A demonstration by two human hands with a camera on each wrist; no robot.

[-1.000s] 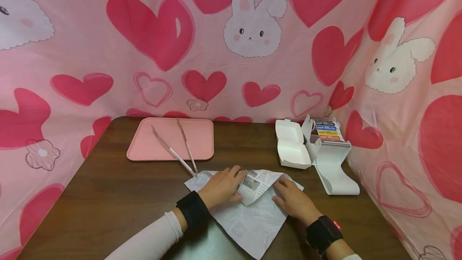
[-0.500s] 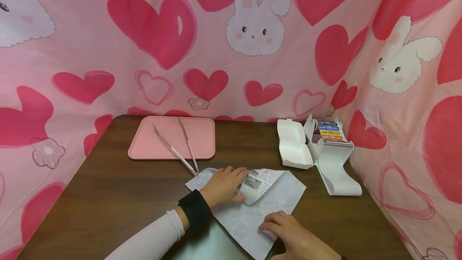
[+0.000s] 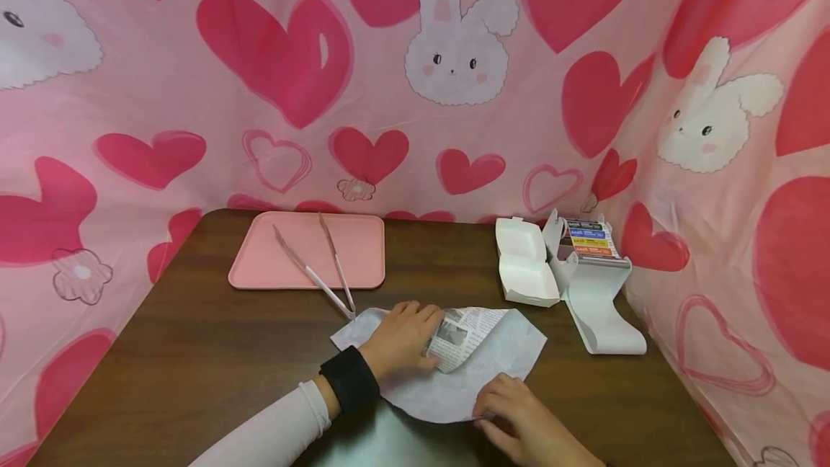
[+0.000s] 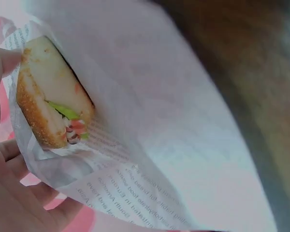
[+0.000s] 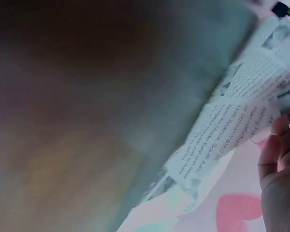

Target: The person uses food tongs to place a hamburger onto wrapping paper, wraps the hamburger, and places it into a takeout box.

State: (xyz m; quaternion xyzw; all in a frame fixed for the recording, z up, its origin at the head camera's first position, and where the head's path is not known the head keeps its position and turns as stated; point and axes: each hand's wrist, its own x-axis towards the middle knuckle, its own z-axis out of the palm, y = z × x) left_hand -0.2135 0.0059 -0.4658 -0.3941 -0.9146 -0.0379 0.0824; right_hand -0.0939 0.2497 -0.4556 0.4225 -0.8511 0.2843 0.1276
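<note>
A sheet of newsprint-patterned wrapping paper [image 3: 512, 352] lies at the front middle of the table, its far part folded over toward me. In the left wrist view a sandwich [image 4: 58, 92], with bread, green leaf and pinkish filling, sits inside the paper; the head view hides it. My left hand [image 3: 403, 337] holds the fold and the sandwich beneath, thumb and fingers bent about them. At the near right edge, my right hand [image 3: 519, 413] pinches the paper and raises it off the table. Printed text on the paper's outer side [image 5: 217, 130] shows in the right wrist view.
White-handled tongs [image 3: 318, 279] lean across a pink tray [image 3: 359, 243] at the back left. An opened white box [image 3: 528, 265] stands at the back right, beside a dispenser [image 3: 586, 240] with a white strip hanging out. A patterned curtain [image 3: 376, 92] borders the table.
My right hand has come from the paper's far right fold to its near edge and grasped it. The near corner is now lifted and turned up. The left hand stays in place.
</note>
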